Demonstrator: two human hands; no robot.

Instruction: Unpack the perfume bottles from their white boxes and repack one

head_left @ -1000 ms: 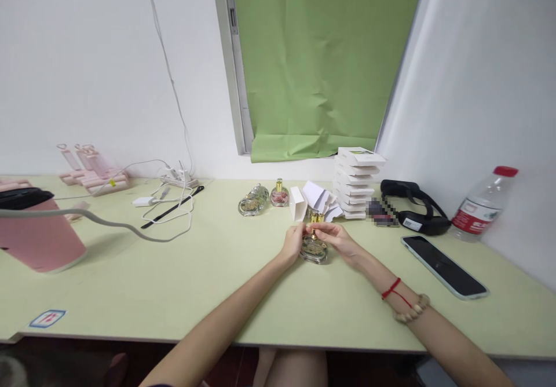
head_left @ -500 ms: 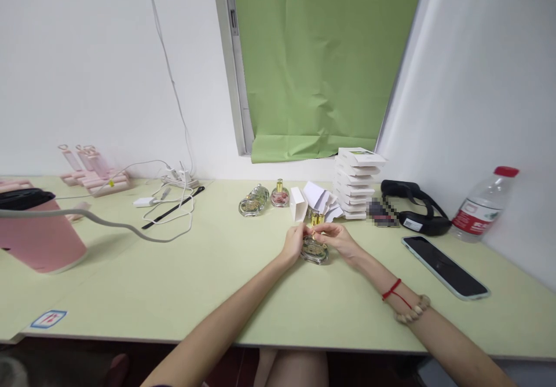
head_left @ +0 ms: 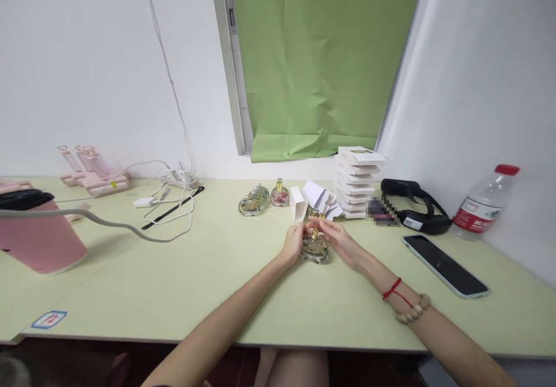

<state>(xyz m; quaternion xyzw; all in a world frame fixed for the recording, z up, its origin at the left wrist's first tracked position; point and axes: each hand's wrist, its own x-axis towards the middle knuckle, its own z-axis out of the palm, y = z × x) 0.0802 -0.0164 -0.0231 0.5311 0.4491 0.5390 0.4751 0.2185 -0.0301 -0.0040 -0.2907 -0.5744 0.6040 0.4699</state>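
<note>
A flat, rounded clear glass perfume bottle (head_left: 315, 249) with plant-like bits inside and a gold top (head_left: 314, 233) stands upright on the table in front of me. My left hand (head_left: 294, 242) is closed against its left side, fingers partly hidden behind it. My right hand (head_left: 341, 240) is at the upper right of the bottle, fingers stretched out above and behind the gold top. Just beyond the fingers, more gold tops show in part. Farther back stand a pink-filled bottle (head_left: 280, 196) with a gold top and a row of similar bottles (head_left: 253, 200).
Behind my hands are an upright white box (head_left: 297, 204), folded white papers (head_left: 319, 197) and a stack of white boxes (head_left: 355, 184). On the right lie a phone (head_left: 445, 266), a black headset (head_left: 414, 207) and a water bottle (head_left: 482, 207). A pink cup (head_left: 46, 236) and cables are left.
My right fingers have shifted slightly up and back from the bottle's neck. The gold top now shows in front of them on the bottle. My left hand stays in place.
</note>
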